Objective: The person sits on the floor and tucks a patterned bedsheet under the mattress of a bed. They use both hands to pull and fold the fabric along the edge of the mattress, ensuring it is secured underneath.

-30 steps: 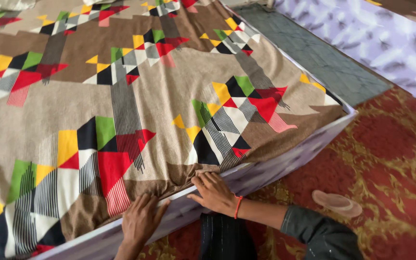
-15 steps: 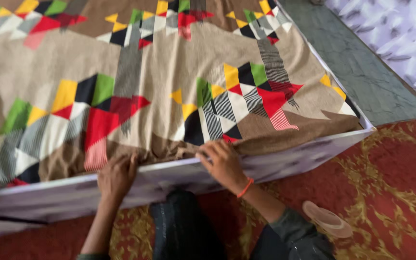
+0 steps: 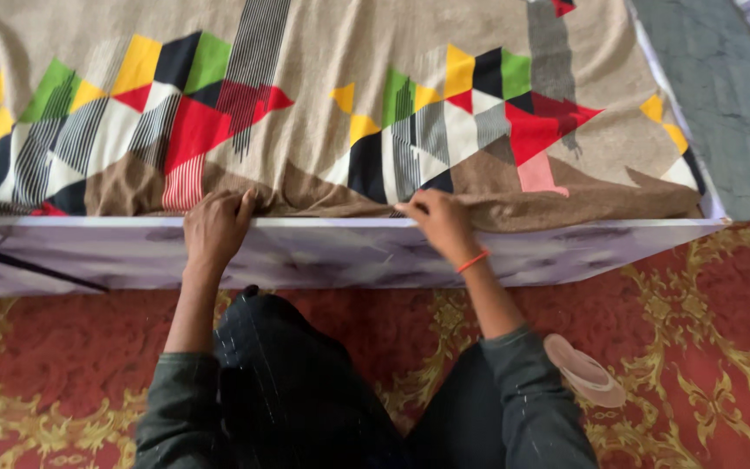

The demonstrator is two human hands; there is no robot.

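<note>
head view showed both hands, the left hand (image 3: 214, 227) and right hand (image 3: 444, 224), now pinching the patterned blanket (image 3: 349, 104) hem, fingers closed, pulled level along the mattress (image 3: 323, 252) edge.

Dk green sleeves, orange wristband (image 3: 473, 260)

I see soft, even daylight across the whole view, with no glare and no hard shadows. A faint shadow sits under the bunched edge of the patterned blanket (image 3: 323, 113), and the dark clothing at the bottom reads nearly black, its detail lost. Focus is fair in the middle; I notice slight motion softness over everything, and the red and gold carpet (image 3: 713, 304) smears toward the corners.
</note>
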